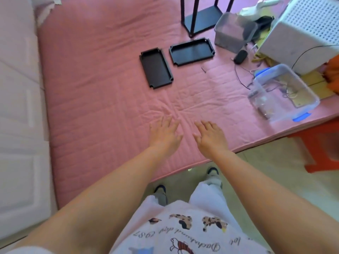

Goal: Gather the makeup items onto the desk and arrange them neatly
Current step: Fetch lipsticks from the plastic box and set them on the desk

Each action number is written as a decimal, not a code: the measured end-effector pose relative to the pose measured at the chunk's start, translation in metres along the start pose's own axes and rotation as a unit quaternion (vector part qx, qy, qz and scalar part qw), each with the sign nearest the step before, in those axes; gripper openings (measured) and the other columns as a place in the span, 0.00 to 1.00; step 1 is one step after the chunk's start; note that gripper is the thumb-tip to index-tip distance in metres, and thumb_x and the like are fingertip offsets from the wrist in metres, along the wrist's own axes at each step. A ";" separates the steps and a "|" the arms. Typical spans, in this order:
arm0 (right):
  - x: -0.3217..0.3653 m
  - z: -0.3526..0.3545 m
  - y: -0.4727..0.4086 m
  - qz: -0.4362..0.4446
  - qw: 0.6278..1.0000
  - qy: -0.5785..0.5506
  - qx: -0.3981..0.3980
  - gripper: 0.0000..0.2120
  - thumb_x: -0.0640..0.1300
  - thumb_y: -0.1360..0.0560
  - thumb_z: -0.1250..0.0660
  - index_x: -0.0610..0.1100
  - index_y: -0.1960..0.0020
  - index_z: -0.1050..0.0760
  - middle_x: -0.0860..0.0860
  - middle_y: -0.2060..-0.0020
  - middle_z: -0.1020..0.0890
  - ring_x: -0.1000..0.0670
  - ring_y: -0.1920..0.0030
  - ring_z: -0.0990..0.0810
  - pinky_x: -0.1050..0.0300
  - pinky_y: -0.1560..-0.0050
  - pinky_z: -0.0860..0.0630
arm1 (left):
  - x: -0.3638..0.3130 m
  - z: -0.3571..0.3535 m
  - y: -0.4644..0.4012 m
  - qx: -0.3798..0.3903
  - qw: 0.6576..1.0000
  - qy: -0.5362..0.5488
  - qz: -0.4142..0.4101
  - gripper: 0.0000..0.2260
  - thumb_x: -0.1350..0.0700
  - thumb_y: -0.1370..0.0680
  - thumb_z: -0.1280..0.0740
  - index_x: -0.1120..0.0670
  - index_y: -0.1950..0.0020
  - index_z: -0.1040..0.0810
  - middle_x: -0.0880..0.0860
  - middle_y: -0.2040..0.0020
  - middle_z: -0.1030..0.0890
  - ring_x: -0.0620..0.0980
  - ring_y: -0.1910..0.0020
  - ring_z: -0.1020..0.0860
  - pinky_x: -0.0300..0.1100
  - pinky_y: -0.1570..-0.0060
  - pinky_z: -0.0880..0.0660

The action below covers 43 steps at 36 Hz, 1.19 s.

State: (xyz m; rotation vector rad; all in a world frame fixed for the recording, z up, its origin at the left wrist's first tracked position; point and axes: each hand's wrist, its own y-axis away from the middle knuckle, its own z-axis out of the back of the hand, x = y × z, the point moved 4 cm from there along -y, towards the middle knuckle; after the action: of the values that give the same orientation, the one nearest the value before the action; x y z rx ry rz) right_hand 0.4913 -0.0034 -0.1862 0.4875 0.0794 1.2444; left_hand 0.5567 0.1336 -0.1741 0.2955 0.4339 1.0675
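Both hands reach out over the near edge of a pink quilted mat (95, 99), palms down and side by side. The left hand (165, 135) is spread flat with its fingers fanned and holds nothing; the right hand (211, 138) is likewise wide open and empty, fingers pointing toward the far side. The cloth is creased just ahead of the fingertips.

No makeup items can be made out for certain. Toward the far side of the mat lie 2 black shallow trays, apart from each other: the left tray (156, 68) lies lengthwise, the right tray (191, 51) lies crosswise beyond it. Behind them, at the far edge, stands a black frame stand (201, 17). Near the far right corner sits a smoky clear box (233, 32), beside a white perforated bin (302, 32). At the right edge a clear lidded container with blue clips (282, 92) sits tilted; its contents are too blurred to name.
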 end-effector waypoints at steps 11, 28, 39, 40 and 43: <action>-0.119 0.035 -0.040 0.054 0.998 0.003 0.043 0.24 0.51 0.20 0.49 0.48 0.25 0.44 0.48 0.26 0.39 0.46 0.28 0.41 0.50 0.29 0.42 | -0.118 -0.011 -0.059 0.003 0.997 0.053 0.061 0.26 0.43 0.21 0.45 0.45 0.24 0.47 0.50 0.23 0.48 0.53 0.24 0.52 0.58 0.29 0.56; -0.270 0.072 -0.071 -0.053 0.996 -0.072 0.004 0.23 0.50 0.20 0.46 0.47 0.26 0.42 0.47 0.27 0.38 0.46 0.28 0.41 0.51 0.30 0.45 | -0.252 -0.016 -0.151 0.027 0.999 0.031 -0.032 0.25 0.44 0.21 0.45 0.47 0.25 0.46 0.49 0.24 0.46 0.53 0.25 0.49 0.56 0.29 0.47; -0.390 0.083 -0.101 -0.058 0.994 -0.073 0.060 0.22 0.47 0.20 0.47 0.47 0.26 0.42 0.48 0.27 0.37 0.46 0.28 0.43 0.50 0.28 0.44 | -0.361 -0.032 -0.216 0.002 0.997 0.068 -0.024 0.25 0.48 0.22 0.39 0.50 0.26 0.41 0.51 0.26 0.39 0.55 0.30 0.40 0.50 0.32 0.42; -0.402 0.083 -0.106 -0.051 0.994 -0.071 0.072 0.23 0.47 0.20 0.47 0.47 0.26 0.43 0.48 0.27 0.38 0.46 0.27 0.43 0.51 0.28 0.44 | -0.371 -0.035 -0.222 0.002 0.998 0.068 -0.018 0.25 0.49 0.22 0.39 0.50 0.26 0.41 0.51 0.27 0.38 0.55 0.30 0.39 0.49 0.32 0.42; -0.435 0.083 -0.123 -0.028 0.992 -0.051 0.108 0.24 0.45 0.21 0.47 0.47 0.25 0.44 0.48 0.27 0.39 0.47 0.28 0.42 0.51 0.30 0.43 | -0.394 -0.048 -0.238 0.018 0.998 0.068 -0.005 0.25 0.51 0.22 0.38 0.50 0.27 0.40 0.52 0.28 0.37 0.55 0.31 0.39 0.48 0.33 0.41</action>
State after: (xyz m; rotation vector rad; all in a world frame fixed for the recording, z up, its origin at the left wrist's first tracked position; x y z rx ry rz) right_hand 0.4825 -0.4591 -0.2486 0.7320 0.1418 1.1594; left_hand 0.5560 -0.3244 -0.2418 0.2530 0.5752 1.0746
